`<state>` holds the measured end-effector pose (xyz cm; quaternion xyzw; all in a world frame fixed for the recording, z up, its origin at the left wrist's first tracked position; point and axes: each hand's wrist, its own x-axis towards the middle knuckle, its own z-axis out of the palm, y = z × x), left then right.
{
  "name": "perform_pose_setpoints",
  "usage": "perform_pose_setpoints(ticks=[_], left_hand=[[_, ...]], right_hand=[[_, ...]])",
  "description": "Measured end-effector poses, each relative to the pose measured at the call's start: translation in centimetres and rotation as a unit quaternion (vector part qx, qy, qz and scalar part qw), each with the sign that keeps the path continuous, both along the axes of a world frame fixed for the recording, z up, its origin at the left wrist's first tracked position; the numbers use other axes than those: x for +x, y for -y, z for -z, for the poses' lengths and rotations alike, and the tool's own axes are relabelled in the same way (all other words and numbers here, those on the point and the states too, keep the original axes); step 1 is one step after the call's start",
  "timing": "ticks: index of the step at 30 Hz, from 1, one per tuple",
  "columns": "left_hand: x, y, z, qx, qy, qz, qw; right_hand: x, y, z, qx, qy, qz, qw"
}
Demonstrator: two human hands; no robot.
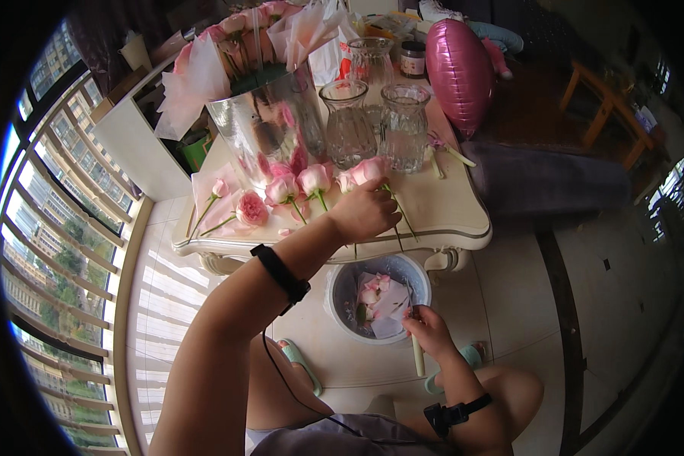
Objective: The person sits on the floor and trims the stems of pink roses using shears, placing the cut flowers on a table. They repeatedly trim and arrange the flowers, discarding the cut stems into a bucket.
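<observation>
My left hand (367,212) is curled over the table's front part, fingertips at the green stem just below a pale pink rose (370,168). The fingers hide whether they grip it. Several more pink roses (282,188) lie to its left, heads toward a shiny silver bucket (268,122). My right hand (432,333) is lower, beside the rim of a waste bin (424,271). It holds a cream-handled cutting tool (418,356), handle down, thin metal part pointing up over the bin. In the bin lie petals, a leaf and pale paper (390,310).
On the cream table (450,214) stand glass vases (407,128) partly filled with water, and a dark-lidded jar (412,60). A pink foil balloon (459,74) rises at the right edge. Wrapped roses (233,25) fill the bucket's top. Cream-coloured rod-like pieces (436,163) lie right of the vases.
</observation>
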<state>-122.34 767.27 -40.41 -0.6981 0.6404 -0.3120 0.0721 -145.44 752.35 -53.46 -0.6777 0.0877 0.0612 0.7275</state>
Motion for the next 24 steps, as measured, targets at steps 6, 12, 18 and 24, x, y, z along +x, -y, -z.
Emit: perform_pose_setpoints(ticks=[6,12,18,24], left_hand=[[2.0,-0.3,2.1,0.002,-0.028,-0.043,0.999],[-3.9,-0.6,-0.5,-0.174,-0.129,-0.065,0.974],[-16.0,0.4,1.8,-0.079,-0.551,-0.066,0.828],[-16.7,0.3,1.1,-0.052,-0.562,-0.141,0.813]], right_hand=[[0.3,0.0,0.1,0.065,-0.048,-0.016,0.997],[0.4,0.0,-3.1,0.171,-0.105,0.069,0.977],[1.1,-1.2,-4.2,0.371,-0.06,0.175,0.91],[0.2,-2.9,-5.1,0.504,-0.017,0.079,0.86]])
